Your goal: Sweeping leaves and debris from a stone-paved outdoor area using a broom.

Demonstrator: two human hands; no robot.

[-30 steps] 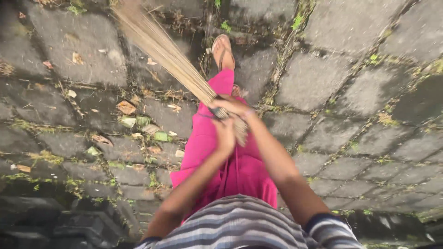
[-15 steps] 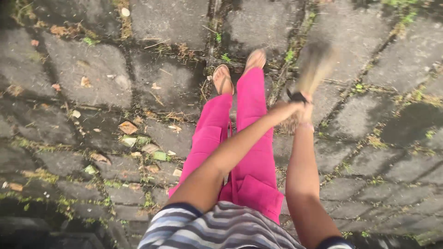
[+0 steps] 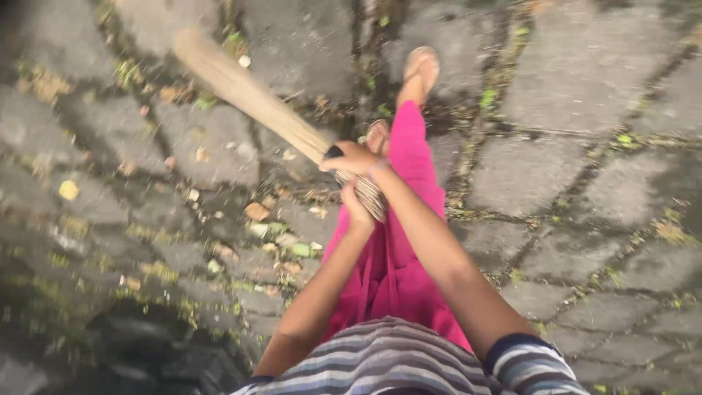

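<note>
Both hands gripped the stick broom at its bound end: right hand closed over the black binding, left hand wrapped just below, near the butt. Bristles fanned out up & left of the grip, tip over the paving stones, blurred. Prob light, stiff but springy; best held at the tied neck. Leaves lay left of the grip, sandalled foot just right; open room both sides
</note>
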